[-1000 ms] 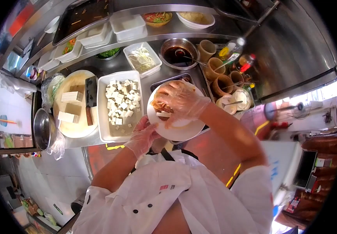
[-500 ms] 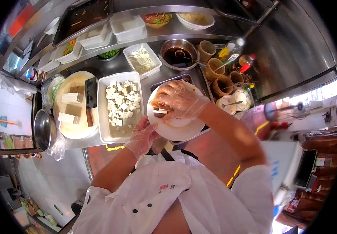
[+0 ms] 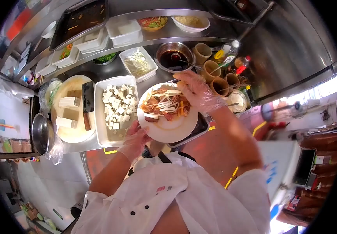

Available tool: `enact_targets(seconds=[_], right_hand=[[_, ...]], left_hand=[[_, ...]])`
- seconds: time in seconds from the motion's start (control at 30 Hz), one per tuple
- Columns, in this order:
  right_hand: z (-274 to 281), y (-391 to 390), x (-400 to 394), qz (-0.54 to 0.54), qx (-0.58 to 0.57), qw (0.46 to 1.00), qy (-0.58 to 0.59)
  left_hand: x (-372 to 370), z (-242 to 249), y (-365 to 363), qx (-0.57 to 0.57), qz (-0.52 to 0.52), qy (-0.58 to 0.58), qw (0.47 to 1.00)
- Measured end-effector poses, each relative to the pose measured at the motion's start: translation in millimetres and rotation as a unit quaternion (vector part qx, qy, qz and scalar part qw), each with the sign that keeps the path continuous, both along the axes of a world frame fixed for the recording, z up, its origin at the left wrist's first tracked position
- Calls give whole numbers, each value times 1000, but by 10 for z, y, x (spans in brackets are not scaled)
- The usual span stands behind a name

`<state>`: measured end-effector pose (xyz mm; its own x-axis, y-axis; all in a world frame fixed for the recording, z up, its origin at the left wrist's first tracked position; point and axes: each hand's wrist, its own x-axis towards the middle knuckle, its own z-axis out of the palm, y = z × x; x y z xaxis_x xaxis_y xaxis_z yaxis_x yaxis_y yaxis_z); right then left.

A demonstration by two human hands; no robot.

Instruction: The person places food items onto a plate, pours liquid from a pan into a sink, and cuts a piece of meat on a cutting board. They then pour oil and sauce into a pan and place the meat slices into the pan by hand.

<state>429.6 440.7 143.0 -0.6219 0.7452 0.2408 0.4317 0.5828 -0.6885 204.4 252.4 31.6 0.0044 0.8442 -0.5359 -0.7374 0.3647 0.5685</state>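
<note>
A white plate [image 3: 172,132] is tilted towards me, and my left hand [image 3: 134,141] in a clear plastic glove grips its lower left rim. On the plate lies sliced brown meat [image 3: 151,104] with pale strips [image 3: 166,104] on top and a few orange pieces at the right. My right hand [image 3: 199,93], also gloved, hovers at the plate's upper right edge beside the food. Its fingers are loosely curved and a little apart. Beneath the plate, a dark tray [image 3: 202,128] is partly hidden.
Left of the plate stand a white tub of tofu cubes [image 3: 116,81] and a round board [image 3: 69,134] with tofu blocks and a cleaver [image 3: 87,97]. Behind are a tub of pale strips [image 3: 139,64], a bowl of dark sauce [image 3: 168,48] and several brown pots [image 3: 202,52].
My right hand has lifted off the food and moved right, uncovering the meat and strips. The plate has shifted slightly left, and more of the dark tray shows.
</note>
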Motion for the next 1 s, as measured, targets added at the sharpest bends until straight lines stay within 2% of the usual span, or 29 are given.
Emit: enact_targets(seconds=[0.13, 0.2, 0.3, 0.53, 0.63, 0.7, 0.73, 0.8, 0.83, 0.9, 1.0], right_hand=[[-113, 8, 82, -29, 84, 994, -63], [-148, -11, 26, -33, 139, 979, -147], [-132, 26, -16, -33, 130, 972, -194], [-180, 181, -57, -24, 175, 966, -190], [-105, 134, -80, -3, 122, 977, -177], [-86, 129, -81, 14, 111, 989, -100], [-64, 137, -85, 17, 111, 989, -100], [-36, 133, -79, -56, 49, 992, -99], [-44, 140, -67, -56, 49, 992, -99], [-58, 170, -36, -55, 112, 978, -164], [-116, 81, -67, -38, 150, 976, -150]], left_hand=[[-42, 42, -18, 16, -8, 9, 1000], [-53, 36, -16, 48, -16, 26, 998], [-34, 14, -28, 40, 3, 25, 999], [-41, 29, -66, 34, -3, 32, 999], [-42, 5, -97, 45, -8, 22, 999], [-26, 15, -88, 32, -5, 14, 999], [-33, 12, -86, 31, -2, 14, 999], [-38, 7, -95, 26, -4, 13, 1000], [-33, 17, -98, 26, -5, 14, 1000], [-14, 66, -91, 13, -3, 13, 1000], [1, 122, -78, 6, 1, 23, 1000]])
